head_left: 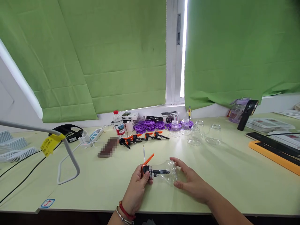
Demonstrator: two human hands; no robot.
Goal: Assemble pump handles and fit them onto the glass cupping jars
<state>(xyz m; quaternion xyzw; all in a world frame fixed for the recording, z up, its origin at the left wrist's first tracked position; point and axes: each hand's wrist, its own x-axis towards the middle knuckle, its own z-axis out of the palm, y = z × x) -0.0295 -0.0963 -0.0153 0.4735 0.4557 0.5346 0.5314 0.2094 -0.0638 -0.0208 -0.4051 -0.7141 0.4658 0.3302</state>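
Note:
In front of me a clear plastic flask-shaped bottle lies on its side just above the table. My left hand is closed around its neck and the black trigger head there, which has an orange lever and a thin metal rod pointing up. A black tube part reaches inside the bottle. My right hand grips the wide base between thumb and fingers. Farther back, several similar black-and-orange trigger heads lie in a row. Several clear bottles stand to their right.
Purple plastic parts and a red-capped water bottle are at the back. A grey bent metal arm juts in at left, near a power strip. An orange-and-black long tool, a black handheld fan and paper stacks lie right.

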